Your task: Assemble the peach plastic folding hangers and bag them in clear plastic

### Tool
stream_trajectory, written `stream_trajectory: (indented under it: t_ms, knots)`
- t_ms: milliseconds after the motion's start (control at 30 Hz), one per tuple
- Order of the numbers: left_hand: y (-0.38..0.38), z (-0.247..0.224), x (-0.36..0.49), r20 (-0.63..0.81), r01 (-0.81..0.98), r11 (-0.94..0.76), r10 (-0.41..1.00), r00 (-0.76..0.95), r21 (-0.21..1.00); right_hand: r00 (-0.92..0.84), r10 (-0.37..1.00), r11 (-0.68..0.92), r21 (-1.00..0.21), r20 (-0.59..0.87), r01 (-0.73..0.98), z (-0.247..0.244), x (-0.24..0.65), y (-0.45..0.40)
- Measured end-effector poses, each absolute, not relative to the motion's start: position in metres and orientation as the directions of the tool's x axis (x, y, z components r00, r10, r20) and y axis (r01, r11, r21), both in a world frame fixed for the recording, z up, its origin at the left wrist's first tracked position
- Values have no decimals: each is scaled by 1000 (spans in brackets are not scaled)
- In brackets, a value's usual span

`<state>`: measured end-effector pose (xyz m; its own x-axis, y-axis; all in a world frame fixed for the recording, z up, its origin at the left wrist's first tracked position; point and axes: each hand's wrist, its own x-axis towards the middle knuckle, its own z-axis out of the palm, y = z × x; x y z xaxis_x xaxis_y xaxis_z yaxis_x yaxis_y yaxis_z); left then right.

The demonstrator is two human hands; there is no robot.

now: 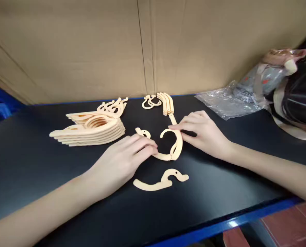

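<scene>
Left grip [133, 151], right grip [200, 133] both pinching hanger [179, 145]; loose arm [153, 187] nearer on worktop [220, 192], stack [96, 133] off left.

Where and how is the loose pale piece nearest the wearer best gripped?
Probably pinch the loose piece from above and the near side, midway along its long curved bar: it lies flat, the bar is slim, and the left hand is just beyond it.
</scene>
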<state>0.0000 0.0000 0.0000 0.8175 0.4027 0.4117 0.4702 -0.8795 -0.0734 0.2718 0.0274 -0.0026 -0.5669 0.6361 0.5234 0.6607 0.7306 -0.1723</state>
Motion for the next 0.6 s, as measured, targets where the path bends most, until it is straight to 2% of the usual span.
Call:
stream_trajectory:
  t_ms: [267, 500, 600]
  knots:
    - [-3, 6, 3, 406, 641, -767, 576, 709, -32, -654, 571, 783, -90, 495, 615, -3, 274, 24]
    - [-5, 10, 4, 398, 633, -771, 606, 689, 78, -717, 474, 844, -33, 511, 535, 0, 271, 21]
    - [-5, 8, 5, 406, 567, -820, 547, 732, 83, -734, 441, 862, -16, 516, 507, 0, 269, 18]
